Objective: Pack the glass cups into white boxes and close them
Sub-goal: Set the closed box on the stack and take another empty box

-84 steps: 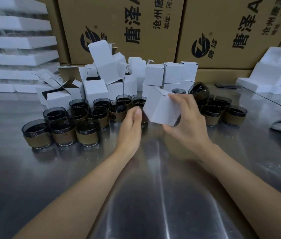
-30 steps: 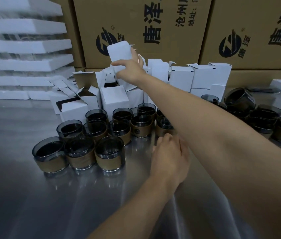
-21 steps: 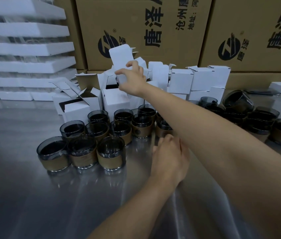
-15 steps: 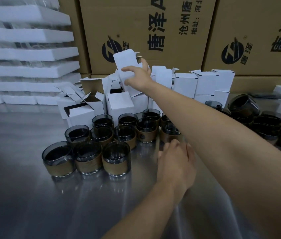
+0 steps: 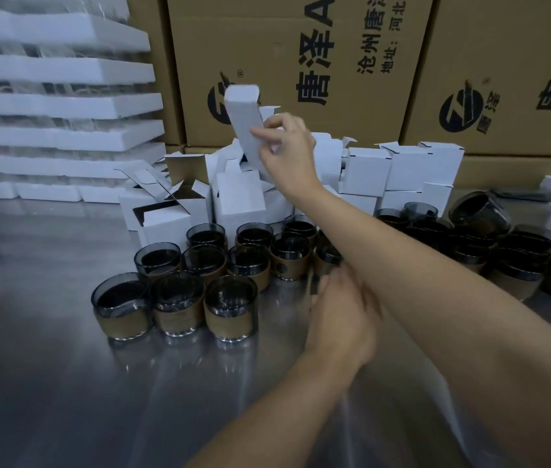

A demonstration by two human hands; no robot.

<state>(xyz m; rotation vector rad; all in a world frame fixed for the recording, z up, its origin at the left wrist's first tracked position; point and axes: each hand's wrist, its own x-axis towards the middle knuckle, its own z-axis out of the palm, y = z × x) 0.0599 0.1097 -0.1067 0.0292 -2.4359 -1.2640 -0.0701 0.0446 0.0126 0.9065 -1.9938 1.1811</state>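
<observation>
Reaching across to the heap at the back, the right hand [image 5: 287, 153] has its fingers [image 5: 269, 135] and thumb pinched on one small white box [image 5: 243, 119]. The box is lifted clear of the others and tipped, with its narrow side toward the camera. Gripped near its lower end, it looks ready to be brought forward and opened for a cup. The left hand [image 5: 341, 315] sits low over the steel worktop [image 5: 48, 383], beneath the right forearm and just beside the nearest cups. It is blurred and partly covered, so I cannot tell whether its fingers grip anything; its place suggests it waits to take a cup. The glass cups [image 5: 230, 305], smoky with tan bands, stand rim-up and tightly packed near the front within easy reach. A second group of cups [image 5: 520, 261] lies to the right. Just behind the cups, an open box [image 5: 173, 214] has its flaps splayed. The closed boxes [image 5: 367, 170] are stacked farther back against the brown shipping cartons [image 5: 267, 45], probably to keep finished work out of the way. Foam trays [image 5: 58, 103] are stacked at the left.
</observation>
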